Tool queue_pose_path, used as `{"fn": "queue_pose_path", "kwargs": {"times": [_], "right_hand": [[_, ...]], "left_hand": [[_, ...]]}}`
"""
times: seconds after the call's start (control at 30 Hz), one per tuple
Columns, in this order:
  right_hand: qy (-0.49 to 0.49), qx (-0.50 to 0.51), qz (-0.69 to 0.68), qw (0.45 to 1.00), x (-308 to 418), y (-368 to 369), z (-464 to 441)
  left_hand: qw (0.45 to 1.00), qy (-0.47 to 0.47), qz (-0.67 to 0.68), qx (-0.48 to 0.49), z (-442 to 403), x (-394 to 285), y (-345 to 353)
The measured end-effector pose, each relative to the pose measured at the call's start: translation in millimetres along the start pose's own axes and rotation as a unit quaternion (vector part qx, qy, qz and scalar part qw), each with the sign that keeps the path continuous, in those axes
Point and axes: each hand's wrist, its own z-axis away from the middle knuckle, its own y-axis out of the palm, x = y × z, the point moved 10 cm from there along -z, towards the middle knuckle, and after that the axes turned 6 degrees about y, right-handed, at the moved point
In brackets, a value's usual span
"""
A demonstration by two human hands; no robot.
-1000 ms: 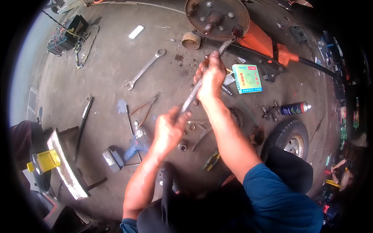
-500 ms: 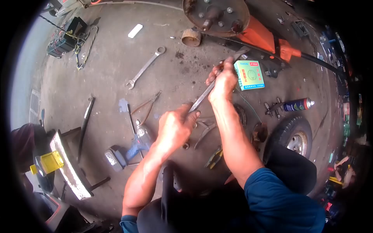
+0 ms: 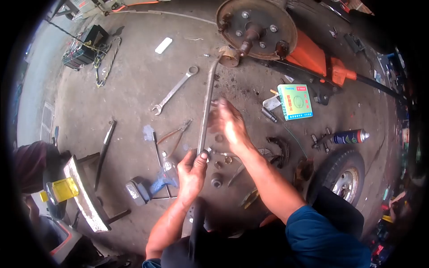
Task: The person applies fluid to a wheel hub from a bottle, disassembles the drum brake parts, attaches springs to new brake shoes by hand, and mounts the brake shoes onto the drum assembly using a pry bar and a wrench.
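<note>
My left hand (image 3: 192, 174) is closed around the lower end of a long metal pry bar (image 3: 207, 105). The bar stands nearly upright in view, its bent tip close to a rusty metal cup (image 3: 229, 57) below the wheel hub (image 3: 257, 29). Just right of the bar is my right hand (image 3: 230, 125), its fingers apart and partly blurred, with nothing visible in them. Beneath the hands lie a socket (image 3: 216, 180), small nuts and a curved brake shoe (image 3: 281, 152). A green-yellow box (image 3: 296, 102) rests to the right.
On the floor at left are a combination wrench (image 3: 175, 90), pliers (image 3: 178, 132), a blue impact wrench (image 3: 164, 178) and a black rod (image 3: 105, 154). A spray can (image 3: 351, 136) and a tyre (image 3: 339, 178) lie right. An orange jack (image 3: 313, 56) stands by the hub.
The pry bar has swung from a slant to nearly upright, its tip moving left. My right hand has come off the bar and moved down and left. The view has shifted slightly.
</note>
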Motion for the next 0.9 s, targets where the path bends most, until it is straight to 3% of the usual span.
{"fn": "queue_pose_path", "kwargs": {"times": [0.03, 0.13, 0.2, 0.27, 0.43, 0.57, 0.63, 0.7, 0.73, 0.8, 0.87, 0.9], "right_hand": [[-0.012, -0.032, 0.000, 0.999, -4, -18, 1], [-0.025, -0.116, 0.006, 0.993, -17, -69, 1], [0.000, -0.119, 0.005, 0.993, -27, -90, -5], [-0.003, -0.121, 0.010, 0.993, -20, -100, -2], [-0.014, -0.187, 0.042, 0.981, -14, -136, 0], [-0.008, -0.174, 0.068, 0.982, -11, -134, 1], [-0.014, -0.160, 0.118, 0.980, 2, -130, -1], [-0.040, -0.142, 0.200, 0.969, 24, -128, -7], [-0.051, -0.127, 0.264, 0.955, 34, -129, -9], [-0.071, -0.097, 0.393, 0.912, 52, -137, -14], [-0.065, -0.085, 0.462, 0.880, 63, -154, -10], [-0.069, -0.072, 0.483, 0.870, 67, -161, -5]], "left_hand": [[0.995, 0.038, 0.088, -0.032, -1, 6, 1], [0.993, 0.023, 0.112, -0.020, 1, 20, -1], [0.995, -0.026, 0.089, -0.026, -6, 25, -13], [0.999, 0.018, 0.029, -0.041, -10, 26, -25], [0.992, -0.004, 0.121, -0.024, -3, 33, -20], [0.981, 0.014, 0.192, -0.010, -3, -1, 11], [0.980, 0.004, 0.194, 0.029, -16, -6, 23], [0.995, -0.022, 0.093, -0.007, -29, 5, 13], [0.998, -0.034, 0.040, -0.023, -36, 12, 9], [0.997, 0.034, 0.034, -0.054, -36, 31, 8], [0.999, -0.020, 0.036, -0.020, -37, 28, 22], [1.000, 0.006, 0.018, -0.004, -44, 22, 26]]}}
